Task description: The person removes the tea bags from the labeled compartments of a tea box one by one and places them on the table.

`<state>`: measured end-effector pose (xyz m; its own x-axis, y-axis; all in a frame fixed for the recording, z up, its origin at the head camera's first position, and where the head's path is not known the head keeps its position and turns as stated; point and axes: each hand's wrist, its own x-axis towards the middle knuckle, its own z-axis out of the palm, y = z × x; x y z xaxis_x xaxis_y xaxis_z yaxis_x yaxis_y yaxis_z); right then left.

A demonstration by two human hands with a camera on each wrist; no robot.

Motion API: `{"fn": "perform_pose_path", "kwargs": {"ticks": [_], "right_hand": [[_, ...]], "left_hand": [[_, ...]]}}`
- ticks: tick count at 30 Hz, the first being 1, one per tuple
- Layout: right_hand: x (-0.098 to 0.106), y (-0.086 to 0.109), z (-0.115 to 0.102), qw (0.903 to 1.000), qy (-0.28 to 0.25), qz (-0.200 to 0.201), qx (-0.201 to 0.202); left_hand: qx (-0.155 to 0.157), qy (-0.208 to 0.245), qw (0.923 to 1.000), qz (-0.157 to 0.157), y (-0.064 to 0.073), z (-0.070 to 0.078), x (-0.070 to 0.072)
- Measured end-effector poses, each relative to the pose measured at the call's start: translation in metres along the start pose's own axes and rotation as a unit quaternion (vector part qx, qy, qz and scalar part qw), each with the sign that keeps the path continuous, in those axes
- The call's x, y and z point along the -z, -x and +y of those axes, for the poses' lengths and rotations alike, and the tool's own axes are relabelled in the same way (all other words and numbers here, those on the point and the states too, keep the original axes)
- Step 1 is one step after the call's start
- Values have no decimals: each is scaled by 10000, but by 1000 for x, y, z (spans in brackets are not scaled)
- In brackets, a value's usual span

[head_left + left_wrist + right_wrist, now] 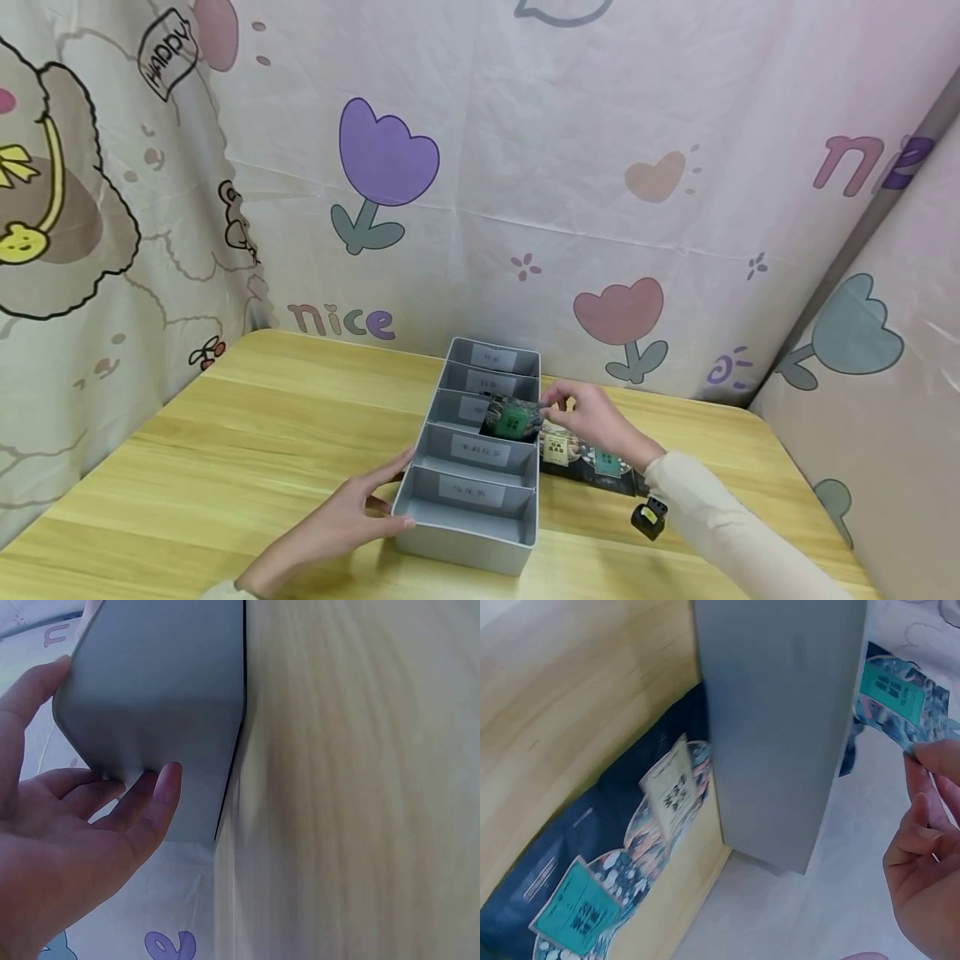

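Note:
A grey storage box (472,560) with several compartments in a row stands on the table. My left hand (348,512) touches its near left corner, thumb at the front rim and fingers along the left side; in the left wrist view the fingertips (171,776) rest on the grey wall. My right hand (596,423) pinches a dark printed food packet (512,419) with a green label by its upper right corner. That packet is tilted over the middle compartment, its lower edge inside the walls. In the right wrist view thumb and fingers hold the packet (896,697) beyond the box wall.
Right of the box lie dark printed packets, one with a cream label (557,450) and one with a green label (607,463). White labels (471,492) are stuck inside the compartments. A patterned cloth (510,167) hangs behind the wooden table (300,400).

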<state>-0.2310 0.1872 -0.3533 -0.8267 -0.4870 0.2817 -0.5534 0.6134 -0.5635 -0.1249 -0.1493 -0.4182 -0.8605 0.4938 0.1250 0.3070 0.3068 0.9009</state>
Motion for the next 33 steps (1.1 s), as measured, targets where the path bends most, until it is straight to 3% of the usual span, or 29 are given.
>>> {"fn": "perform_pose_path", "kwargs": {"ticks": [5,10,14,20,33], "right_hand": [[7,-2,-5,9950,-784,379,-497],[11,-6,-9,9787,-1670,632,-1017],[14,-7,-12,9684,-2031,770,-1224],[17,-5,-13,9577,-2386,835,-1373],[38,8,5,9470,-2459,1301,-1608]], "left_hand": [[-38,-28,10000,31,0,-1,0],[-91,-31,10000,22,-1,-3,-1],[-75,-13,10000,14,-1,-4,-1],[-20,-33,10000,17,0,-3,-1],[3,1,10000,-35,0,-2,1]]}}
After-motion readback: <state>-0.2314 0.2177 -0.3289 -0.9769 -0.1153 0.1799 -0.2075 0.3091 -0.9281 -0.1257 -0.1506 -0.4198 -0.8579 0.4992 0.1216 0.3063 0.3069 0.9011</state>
